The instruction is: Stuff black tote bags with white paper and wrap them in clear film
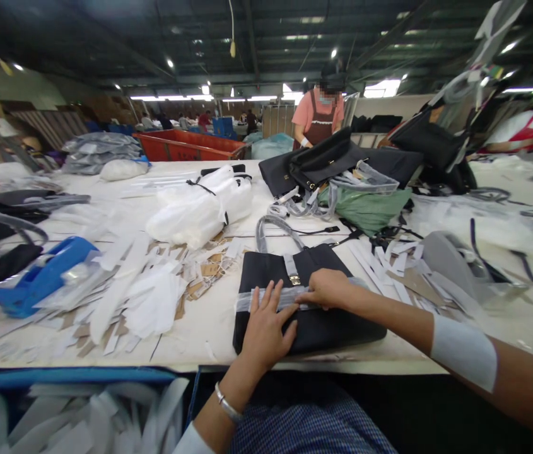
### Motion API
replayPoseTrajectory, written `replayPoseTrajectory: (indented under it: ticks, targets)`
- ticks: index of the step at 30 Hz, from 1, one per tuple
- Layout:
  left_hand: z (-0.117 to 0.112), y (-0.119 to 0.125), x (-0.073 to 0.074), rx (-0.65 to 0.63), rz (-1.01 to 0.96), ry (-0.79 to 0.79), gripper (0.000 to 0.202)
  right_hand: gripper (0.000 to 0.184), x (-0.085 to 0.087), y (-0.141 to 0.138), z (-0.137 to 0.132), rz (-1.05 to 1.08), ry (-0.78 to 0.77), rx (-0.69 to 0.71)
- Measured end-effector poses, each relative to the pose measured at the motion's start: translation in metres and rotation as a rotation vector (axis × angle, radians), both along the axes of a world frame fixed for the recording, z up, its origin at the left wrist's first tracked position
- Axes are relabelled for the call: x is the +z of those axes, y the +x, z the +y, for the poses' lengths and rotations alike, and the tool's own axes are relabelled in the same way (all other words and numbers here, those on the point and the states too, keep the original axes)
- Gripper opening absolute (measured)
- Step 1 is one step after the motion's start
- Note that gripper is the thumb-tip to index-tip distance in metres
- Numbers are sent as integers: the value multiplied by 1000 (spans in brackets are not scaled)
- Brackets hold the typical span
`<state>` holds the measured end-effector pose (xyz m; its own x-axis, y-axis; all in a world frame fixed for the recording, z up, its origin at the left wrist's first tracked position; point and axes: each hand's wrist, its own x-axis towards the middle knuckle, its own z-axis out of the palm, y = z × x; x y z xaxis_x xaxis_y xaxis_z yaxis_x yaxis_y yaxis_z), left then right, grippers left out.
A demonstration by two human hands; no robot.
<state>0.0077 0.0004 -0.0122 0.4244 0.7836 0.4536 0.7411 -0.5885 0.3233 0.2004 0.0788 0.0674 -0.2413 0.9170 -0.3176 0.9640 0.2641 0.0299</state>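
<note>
A black handbag (pixel 313 334) lies on the white table in front of me, its wrapped handle (pixel 270 221) pointing away. Across its front runs a band of clear plastic wrap (pixel 245 301), below a small gold clasp (pixel 294 279). My left hand (pixel 269 328) rests flat on the bag's left part, fingers spread over the band. On the band near the clasp, my right hand (pixel 330 288) has its fingers curled together, pressing or pinching at the wrap. Whatever sits between those fingertips is too small to make out.
Left of the bag lie white paper strips (pixel 152 296) and a blue tape dispenser (pixel 39 277). A grey dispenser (pixel 455 265) stands on the right. Behind are a white plastic bundle (pixel 200 208) and stacked black bags (pixel 327 157). A co-worker (pixel 320 116) stands across the table.
</note>
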Motion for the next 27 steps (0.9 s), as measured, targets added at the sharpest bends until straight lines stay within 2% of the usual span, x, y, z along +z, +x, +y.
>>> replayPoseTrajectory:
  ticks: [4,7,9,11,14,16,19,22,24,27]
  targets:
    - [0,1,-1,-2,-8,1,37,57,13,38,-1,-31,49,-96]
    - [0,1,0,2,-12,1,37,43,24,57,-8,-54,203,-129]
    - [0,1,1,6,-4,-1,37,31,21,55,-17,-16,298,-87]
    - [1,2,2,6,10,1,37,34,6,42,-27,86,355,52]
    - [1,2,2,5,36,25,38,60,-31,24,-43,297,387,389]
    - [3,1,-5,9,60,54,37,69,-54,22,-47,355,362,471]
    - [14,-4,-25,-23,121,125,38,74,-69,34,-45,387,363,435]
    - [27,-8,-40,-62,171,204,43,73,-63,47,-44,369,348,380]
    - [27,-7,-39,-53,167,211,46,71,-55,49,-46,338,333,336]
    - [16,-3,-25,-2,131,143,40,66,-50,40,-49,313,391,240]
